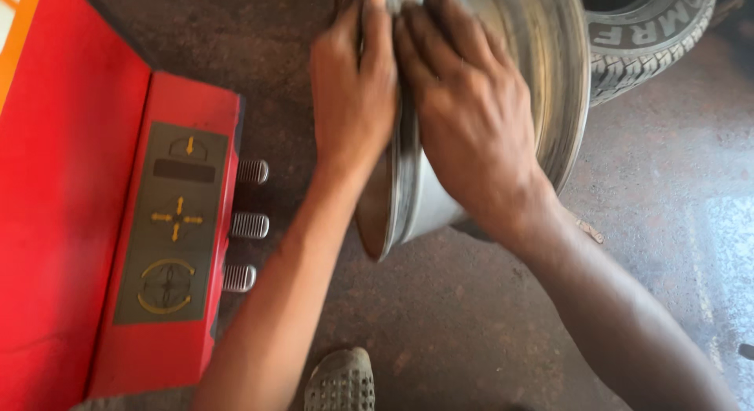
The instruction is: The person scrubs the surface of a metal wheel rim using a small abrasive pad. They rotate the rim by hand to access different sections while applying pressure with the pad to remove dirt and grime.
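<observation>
Metal, grey and dull, makes up the bare wheel rim (503, 81) that stands on its edge on the floor (471, 324), up near the top middle of the view. Both hands are on it. The left hand (353, 89) lies flat on the near face of the rim, fingers close together and pointing up, pressed on the metal but not wrapped round anything. The right hand (471, 120) is spread over the rim's outer lip, fingers bent over the edge — it looks like a hold on the lip, though the fingertips are blurred. The two hands touch each other at the top.

The rim's low edge hangs out at the bottom left, near the left wrist. Behind the rim, at the top right, lies a black tyre (652, 42), just beside the rim's far edge.

On the left stands a red machine (71, 207) with a grey panel (169, 222) that has yellow arrows on it. Three ridged metal pedals (247, 225) stick out from its right side, one under the other. They are near the left arm, with a thin strip of floor between them.

A grey shoe (342, 383) with small holes shows at the bottom edge. Rough brown floor lies open to the right and below the rim — lots of room there
</observation>
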